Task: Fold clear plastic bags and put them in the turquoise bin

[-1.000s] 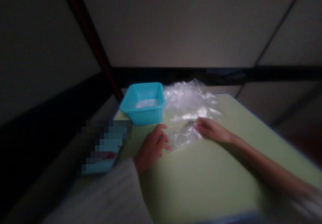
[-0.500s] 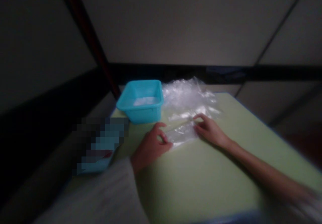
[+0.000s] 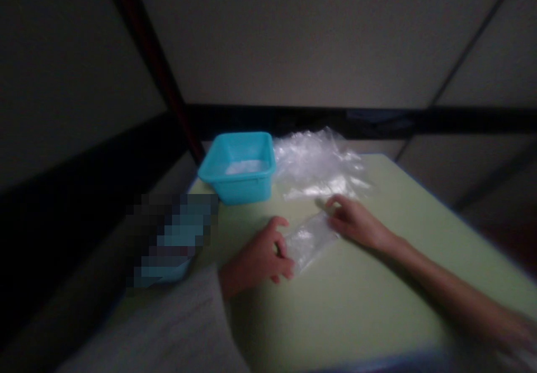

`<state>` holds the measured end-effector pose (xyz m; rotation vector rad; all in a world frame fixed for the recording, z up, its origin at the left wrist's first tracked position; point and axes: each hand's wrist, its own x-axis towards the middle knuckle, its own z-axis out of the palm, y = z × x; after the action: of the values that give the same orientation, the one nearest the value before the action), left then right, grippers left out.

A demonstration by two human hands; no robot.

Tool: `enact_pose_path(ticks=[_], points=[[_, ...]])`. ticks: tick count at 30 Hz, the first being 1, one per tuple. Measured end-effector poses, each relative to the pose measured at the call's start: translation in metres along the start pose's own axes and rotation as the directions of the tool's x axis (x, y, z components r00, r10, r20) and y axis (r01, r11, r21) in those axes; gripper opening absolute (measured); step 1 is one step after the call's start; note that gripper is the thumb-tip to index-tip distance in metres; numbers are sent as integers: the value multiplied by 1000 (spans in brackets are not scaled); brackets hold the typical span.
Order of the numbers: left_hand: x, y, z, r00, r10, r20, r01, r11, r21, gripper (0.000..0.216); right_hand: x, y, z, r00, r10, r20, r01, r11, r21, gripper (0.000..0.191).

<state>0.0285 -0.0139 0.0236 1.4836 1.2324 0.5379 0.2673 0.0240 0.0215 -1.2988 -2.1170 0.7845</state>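
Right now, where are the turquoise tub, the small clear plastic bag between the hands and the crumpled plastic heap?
Turquoise tub (image 3: 246, 189): head view, on its front wall.
Small clear plastic bag (image 3: 311, 240): head view, on its middle.
Crumpled plastic heap (image 3: 312, 161): head view, near its middle.

My left sleeve (image 3: 168, 322) is loose and grey; my right forearm (image 3: 436, 272) is bare, its pale sleeve (image 3: 520, 357) blurred.

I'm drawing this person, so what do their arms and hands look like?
The left hand and right hand wear no gloves. A plain greyish sleeve covers the left forearm. The right forearm is mostly bare; a blurry pale sleeve shows near the corner.
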Motion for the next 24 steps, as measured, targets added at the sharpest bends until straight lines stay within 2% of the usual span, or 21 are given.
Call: enact_pose_path(ticks=[4, 7, 8, 10, 12, 18, 21, 24], points=[[-2, 1, -4, 996, -32, 80, 31, 999, 19, 46, -2, 1, 0, 1000, -5, 2, 5, 1000, 7, 17], [4, -1, -12, 996, 86, -35, -82, 991, 104, 29, 0, 2, 2, 999, -6, -40, 7, 999, 33, 16], [7, -2, -14, 979, 165, -117, -148, 979, 144, 22, 1, 3, 4, 998, -2, -61, 5, 999, 45, 16], [15, -5, -17, 910, 323, -261, -268, 937, 226, 11, 2, 3, 7, 995, 4, -95, 3, 997, 73, 18], [23, -7, -18, 852, 415, -320, -333, 900, 281, 4, 3, 3, 10, 992, 0, -124, 12, 995, 97, 19], [46, -11, -6, 840, 489, -233, -435, 865, 249, 13, 2, -6, 11, 982, -111, -152, 124, 989, 79, 12], [53, -10, 1, 856, 498, -142, -477, 865, 158, 26, -1, -10, 9, 973, -168, -157, 177, 983, 45, 11], [57, -9, 6, 878, 473, -68, -469, 881, 68, 30, -3, -11, 8, 966, -191, -175, 197, 980, 17, 10]])
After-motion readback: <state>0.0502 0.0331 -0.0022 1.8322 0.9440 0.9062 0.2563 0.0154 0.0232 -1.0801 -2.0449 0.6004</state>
